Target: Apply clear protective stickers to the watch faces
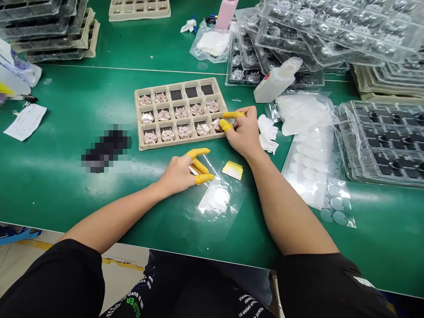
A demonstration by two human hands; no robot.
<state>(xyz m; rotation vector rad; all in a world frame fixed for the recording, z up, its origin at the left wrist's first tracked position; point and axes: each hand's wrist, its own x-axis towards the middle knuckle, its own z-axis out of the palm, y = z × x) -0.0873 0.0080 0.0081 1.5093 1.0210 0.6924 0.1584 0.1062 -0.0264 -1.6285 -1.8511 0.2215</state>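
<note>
My right hand (244, 132) reaches over the right end of a beige compartment tray (137, 115). Its thumb and index finger, in yellow finger cots, close on a rose-gold watch head (216, 125) in the middle-front right compartment. Watch heads fill most other compartments; three at the back right show only dark pads. In front of the tray is my left hand (180, 173), its yellow-cotted fingers extended. A thin white stick-like tool (194, 171) is tucked in it, its kind unclear. Below lies a clear plastic sheet (228, 207), with a yellow-and-white pad (232, 170) beside it.
Clear trays (331, 31) are piled at the back right, near a white bottle (278, 81). A clear-lidded tray (387, 141) and a sheet of round stickers (308, 168) lie right. More trays (49, 35) stand back left; a paper slip (25, 121) lies left.
</note>
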